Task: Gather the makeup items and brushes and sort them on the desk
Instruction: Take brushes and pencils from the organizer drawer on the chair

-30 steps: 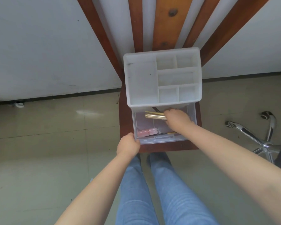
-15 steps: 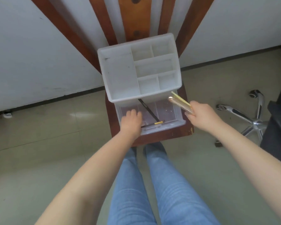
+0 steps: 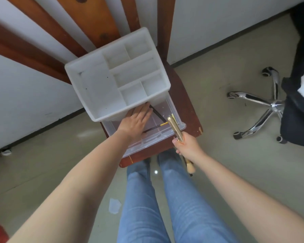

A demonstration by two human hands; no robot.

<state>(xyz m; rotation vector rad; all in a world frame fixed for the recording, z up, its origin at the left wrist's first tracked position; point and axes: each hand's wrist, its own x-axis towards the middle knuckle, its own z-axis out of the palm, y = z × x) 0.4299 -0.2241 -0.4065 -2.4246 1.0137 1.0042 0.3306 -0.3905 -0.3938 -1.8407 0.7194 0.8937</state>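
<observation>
On a wooden chair (image 3: 191,106), seen from above, a clear drawer (image 3: 147,139) stands pulled open. Left hand (image 3: 135,122) reaches in, fingers straight, toward thin brushes (image 3: 156,127). Right hand (image 3: 187,146), near right, grips a gold tube (image 3: 174,127), probably already gathered.

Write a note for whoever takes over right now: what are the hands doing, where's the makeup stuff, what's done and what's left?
Left hand: flat, fingers straight, reaching into the open clear drawer of the white organizer, which stands on a wooden chair.
Right hand: grips a gold tube and other brush-like items; a brush end sticks out below the fist.
Still in the drawer: a thin black brush with a gold band and a dark stick.
Done: some items are out of the drawer.
Left: take out the rest, carry all to the desk, sort them. The desk is not in view.
</observation>
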